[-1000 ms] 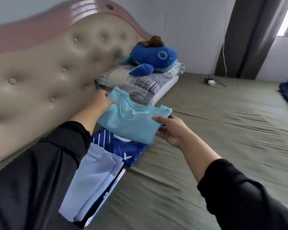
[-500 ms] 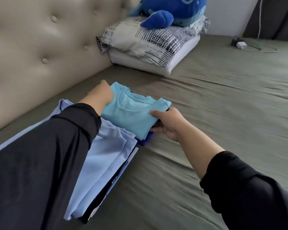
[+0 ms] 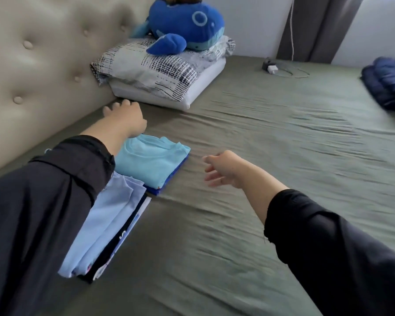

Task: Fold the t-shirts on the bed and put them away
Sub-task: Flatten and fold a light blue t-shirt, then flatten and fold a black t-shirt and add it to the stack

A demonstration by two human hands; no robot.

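A tufted beige headboard (image 3: 39,65) backs the bed, which carries an olive sheet (image 3: 283,156). A grey curtain (image 3: 317,28) hangs against the white wall (image 3: 255,23).

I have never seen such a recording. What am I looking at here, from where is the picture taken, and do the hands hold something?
There is no machine: a person wears a camera on the head, looking down at their own arms in black sleeves. The left hand and the right hand hold nothing; the fingers are loose. On the green bed lies a folded turquoise t-shirt on a dark blue one, beside a second pile topped by a pale blue shirt. Farther off are a pillow with a blue plush whale.
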